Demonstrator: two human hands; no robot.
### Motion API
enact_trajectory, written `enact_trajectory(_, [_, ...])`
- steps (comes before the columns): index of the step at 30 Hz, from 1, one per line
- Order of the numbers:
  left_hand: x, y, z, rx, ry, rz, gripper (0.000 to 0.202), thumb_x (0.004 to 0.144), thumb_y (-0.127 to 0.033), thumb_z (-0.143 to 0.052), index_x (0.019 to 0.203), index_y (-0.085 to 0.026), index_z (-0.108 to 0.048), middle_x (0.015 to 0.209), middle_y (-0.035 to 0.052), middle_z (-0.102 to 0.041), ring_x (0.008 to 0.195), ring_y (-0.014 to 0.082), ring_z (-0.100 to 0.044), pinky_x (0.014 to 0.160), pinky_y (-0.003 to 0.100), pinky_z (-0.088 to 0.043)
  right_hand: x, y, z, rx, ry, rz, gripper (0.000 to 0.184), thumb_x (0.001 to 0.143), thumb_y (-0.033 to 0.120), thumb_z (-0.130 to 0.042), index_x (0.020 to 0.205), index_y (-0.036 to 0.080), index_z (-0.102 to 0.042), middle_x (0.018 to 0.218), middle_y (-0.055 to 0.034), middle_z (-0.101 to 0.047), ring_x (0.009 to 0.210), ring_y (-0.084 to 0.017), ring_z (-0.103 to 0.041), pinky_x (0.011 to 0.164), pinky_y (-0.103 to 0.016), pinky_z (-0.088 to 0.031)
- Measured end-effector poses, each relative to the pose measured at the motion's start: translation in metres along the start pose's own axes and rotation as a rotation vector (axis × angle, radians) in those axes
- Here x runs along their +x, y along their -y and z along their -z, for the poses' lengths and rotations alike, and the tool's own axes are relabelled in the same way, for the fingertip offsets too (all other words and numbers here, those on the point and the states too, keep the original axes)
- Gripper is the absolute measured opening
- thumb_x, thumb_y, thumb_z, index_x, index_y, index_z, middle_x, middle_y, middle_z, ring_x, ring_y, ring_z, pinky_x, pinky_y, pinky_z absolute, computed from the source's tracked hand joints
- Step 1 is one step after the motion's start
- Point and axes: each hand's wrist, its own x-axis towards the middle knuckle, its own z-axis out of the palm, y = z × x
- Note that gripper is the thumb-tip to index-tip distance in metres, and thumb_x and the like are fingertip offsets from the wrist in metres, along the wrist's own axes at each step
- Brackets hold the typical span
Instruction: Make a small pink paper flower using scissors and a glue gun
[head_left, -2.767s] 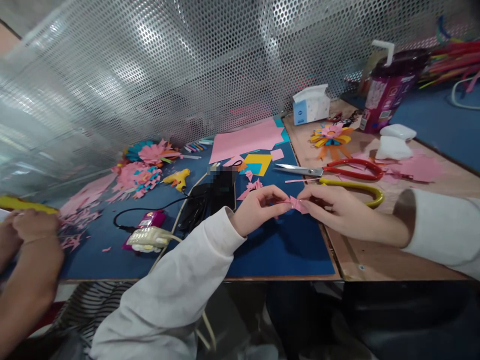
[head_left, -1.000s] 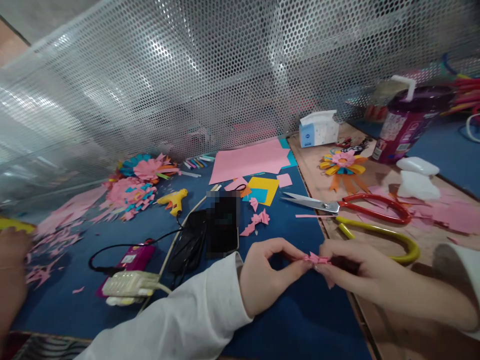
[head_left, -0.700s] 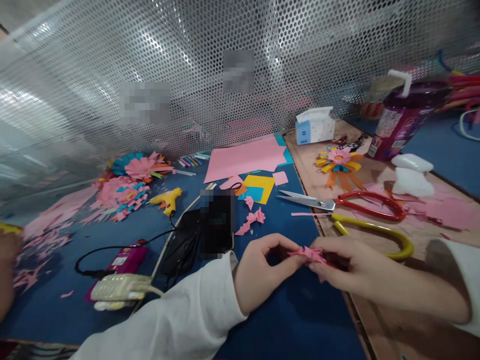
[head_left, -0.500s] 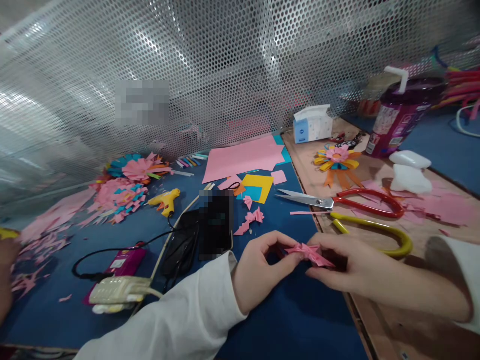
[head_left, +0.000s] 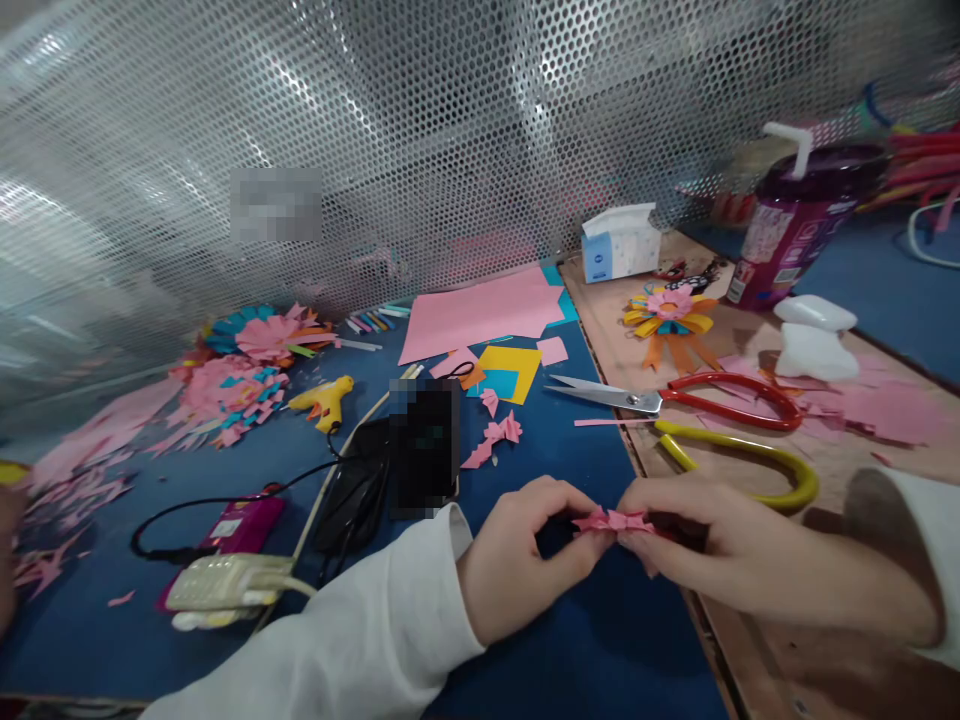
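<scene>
A small folded pink paper piece [head_left: 616, 521] with pointed edges is pinched between both hands, just above the blue tabletop. The thumb and fingers of my left hand [head_left: 525, 560] close on its left end. My right hand [head_left: 720, 545] grips the right end, covering part of the paper. Several similar folded pink scraps [head_left: 495, 437] lie beyond my left hand. Past my right hand are scissors with red handles [head_left: 735, 398] and, below them, a tool with yellow handles [head_left: 780, 480].
Behind stand a perforated metal screen [head_left: 420, 130], a tissue box [head_left: 621, 245] and a purple cup with a straw [head_left: 802, 230]. Leftward lie a phone [head_left: 425, 445], a yellow glue gun [head_left: 326, 398], a power strip [head_left: 225, 585] and paper flowers [head_left: 270, 335]. Another person's hand [head_left: 9, 540] shows at the left edge.
My right hand has shifted slightly left along the pink paper, closer to my left hand. The paper now appears flatter and more covered by the fingers. The view has moved slightly.
</scene>
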Motion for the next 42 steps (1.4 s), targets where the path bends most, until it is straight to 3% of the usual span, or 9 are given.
enact_trajectory(4, [0.000,-0.001,0.000,0.122,0.015,-0.062,0.015,0.082,-0.029,-0.057,0.078,-0.016,-0.064,0.074,0.0034,-0.063,0.072,0.0155,-0.056,0.066,0.027,-0.041,0.001,-0.004,-0.002,-0.035,-0.010,0.023,0.027,0.090,0.042,-0.044,0.081,0.020,-0.057,0.063,0.0029,-0.051,0.055,-0.009,-0.042,0.048,-0.021,-0.033])
enact_trajectory(9, [-0.001,-0.001,0.000,0.096,0.008,-0.095,0.014,0.083,-0.027,-0.056,0.075,-0.017,-0.059,0.074,0.0021,-0.063,0.072,0.0143,-0.056,0.069,0.026,-0.041,0.000,0.000,-0.001,-0.109,-0.041,0.076,0.030,0.093,0.037,-0.039,0.076,0.020,-0.056,0.063,0.0017,-0.056,0.057,-0.010,-0.049,0.053,-0.022,-0.038])
enact_trajectory(12, [-0.001,0.000,0.001,0.080,0.007,-0.069,0.020,0.086,-0.031,-0.052,0.074,-0.017,-0.059,0.075,0.0025,-0.063,0.072,0.0144,-0.055,0.068,0.026,-0.040,-0.001,0.003,0.003,-0.180,-0.114,0.140,0.024,0.092,0.035,-0.042,0.083,0.021,-0.060,0.067,0.0006,-0.060,0.059,-0.011,-0.053,0.053,-0.023,-0.041])
enact_trajectory(15, [0.000,0.000,0.002,0.101,0.015,-0.023,0.020,0.086,-0.032,-0.053,0.076,-0.016,-0.060,0.076,0.0024,-0.064,0.073,0.0143,-0.055,0.068,0.025,-0.040,0.003,-0.004,0.014,-0.416,-0.365,0.309,0.021,0.091,0.028,-0.044,0.090,0.019,-0.063,0.084,-0.0060,-0.066,0.078,-0.017,-0.059,0.069,-0.031,-0.048])
enact_trajectory(17, [0.000,0.000,0.002,0.120,0.021,-0.021,0.017,0.085,-0.030,-0.055,0.077,-0.016,-0.061,0.077,0.0021,-0.064,0.073,0.0138,-0.055,0.068,0.025,-0.039,0.008,-0.012,0.022,-0.684,-0.535,0.397,0.021,0.089,0.023,-0.046,0.089,0.018,-0.066,0.098,-0.0098,-0.066,0.094,-0.024,-0.057,0.081,-0.041,-0.046])
enact_trajectory(21, [0.000,0.000,0.001,0.148,0.008,-0.031,0.018,0.084,-0.030,-0.055,0.076,-0.015,-0.062,0.075,0.0020,-0.064,0.070,0.0132,-0.054,0.066,0.024,-0.039,0.017,-0.028,0.031,-1.060,-0.542,0.322,0.021,0.088,0.021,-0.047,0.087,0.018,-0.069,0.112,-0.0079,-0.065,0.109,-0.033,-0.050,0.082,-0.047,-0.044])
enact_trajectory(29, [0.000,0.003,0.003,0.032,0.003,-0.034,0.015,0.085,-0.023,-0.057,0.094,-0.016,-0.067,0.088,0.0032,-0.071,0.083,0.0141,-0.063,0.076,0.024,-0.045,0.021,-0.038,0.028,-1.024,-0.515,0.374,0.021,0.089,0.019,-0.048,0.091,0.018,-0.069,0.096,-0.0031,-0.071,0.103,-0.028,-0.054,0.089,-0.045,-0.039])
enact_trajectory(36, [-0.001,0.004,0.002,-0.168,-0.048,-0.012,0.050,0.083,-0.020,-0.061,0.130,-0.017,-0.047,0.077,0.0007,-0.070,0.074,0.0137,-0.065,0.079,0.028,-0.047,0.021,-0.036,0.028,-0.999,-0.528,0.377,0.025,0.090,0.021,-0.044,0.102,0.013,-0.066,0.104,-0.0088,-0.068,0.100,-0.026,-0.055,0.091,-0.045,-0.039])
enact_trajectory(42, [0.001,0.006,0.006,-0.764,0.125,0.148,0.085,0.074,-0.020,-0.072,0.143,-0.021,-0.023,0.067,-0.0052,-0.062,0.067,0.0145,-0.068,0.075,0.031,-0.051,0.017,-0.030,0.030,-0.892,-0.531,0.342,0.032,0.091,0.021,-0.042,0.118,0.016,-0.057,0.121,-0.0103,-0.060,0.113,-0.027,-0.050,0.094,-0.046,-0.041])
